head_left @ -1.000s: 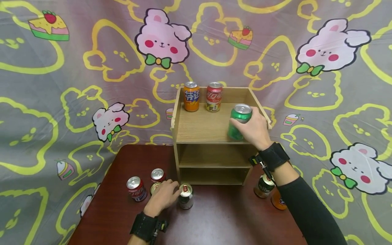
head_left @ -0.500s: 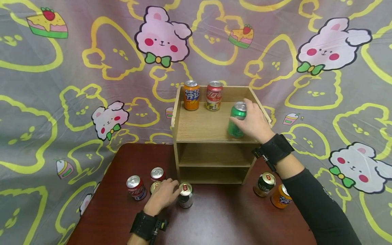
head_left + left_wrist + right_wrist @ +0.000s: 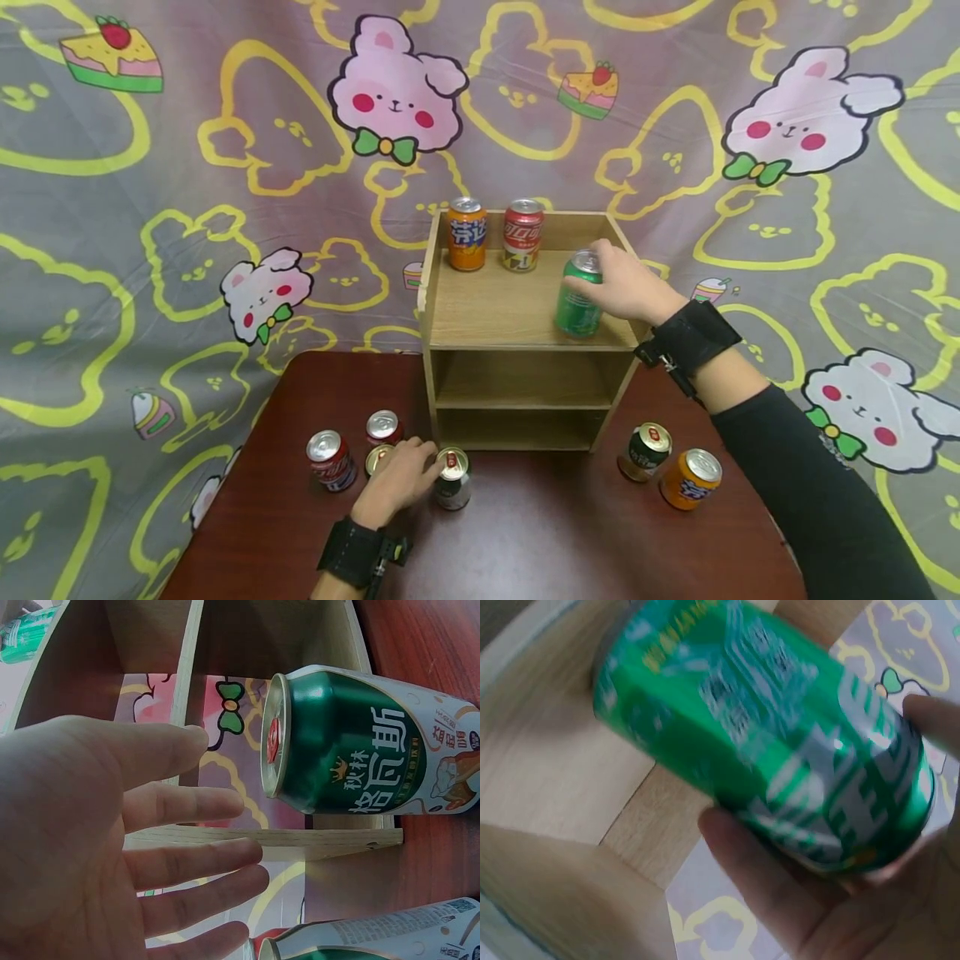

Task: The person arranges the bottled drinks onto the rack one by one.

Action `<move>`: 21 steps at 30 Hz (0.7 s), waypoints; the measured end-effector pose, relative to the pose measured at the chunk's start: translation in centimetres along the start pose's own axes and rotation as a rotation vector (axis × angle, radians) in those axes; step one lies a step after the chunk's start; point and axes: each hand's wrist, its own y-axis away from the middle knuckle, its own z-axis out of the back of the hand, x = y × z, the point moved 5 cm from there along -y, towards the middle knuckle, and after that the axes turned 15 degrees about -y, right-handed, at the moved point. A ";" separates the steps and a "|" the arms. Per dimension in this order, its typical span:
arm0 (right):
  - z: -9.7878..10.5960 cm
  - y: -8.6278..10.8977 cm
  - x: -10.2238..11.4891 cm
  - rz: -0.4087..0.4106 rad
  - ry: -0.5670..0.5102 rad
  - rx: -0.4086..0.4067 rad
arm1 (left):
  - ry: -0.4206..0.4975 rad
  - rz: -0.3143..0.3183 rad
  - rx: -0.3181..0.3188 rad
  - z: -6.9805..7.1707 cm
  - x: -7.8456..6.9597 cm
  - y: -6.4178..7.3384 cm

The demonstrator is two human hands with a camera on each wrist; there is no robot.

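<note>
A green soda can [image 3: 579, 304] stands upright near the right front of the wooden shelf's [image 3: 495, 308] top level. My right hand [image 3: 630, 283] holds it, thumb in front and fingers behind its upper part; the right wrist view shows the thumb along the edge of the can [image 3: 765, 742]. My left hand [image 3: 401, 479] is low by the table, fingers spread and apart in the left wrist view, holding nothing. Just beyond its fingertips stands a green-and-white kvass can [image 3: 345, 742]. Another gold-topped can [image 3: 379, 458] is partly hidden behind the left hand.
An orange can [image 3: 467, 235] and a red Coke can [image 3: 522, 236] stand at the back of the top level. Two red cans [image 3: 331, 461] are left on the table [image 3: 525, 533]. A dark green can [image 3: 647, 452] and an orange can [image 3: 691, 479] stand at right.
The green can has come down slightly onto the top level. My right hand has shifted right around it, showing more of the can. The left hand stays in place.
</note>
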 end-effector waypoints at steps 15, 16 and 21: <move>1.1 -1.1 0.1 -0.078 0.041 0.156 | 0.009 -0.014 0.002 0.2 -0.3 0.0; 1.1 -1.1 0.2 -0.081 0.042 0.152 | 0.008 -0.015 -0.003 0.2 -0.3 0.0; 0.9 -1.1 0.2 -0.093 0.058 0.123 | 0.001 -0.026 -0.021 0.1 -0.5 -0.1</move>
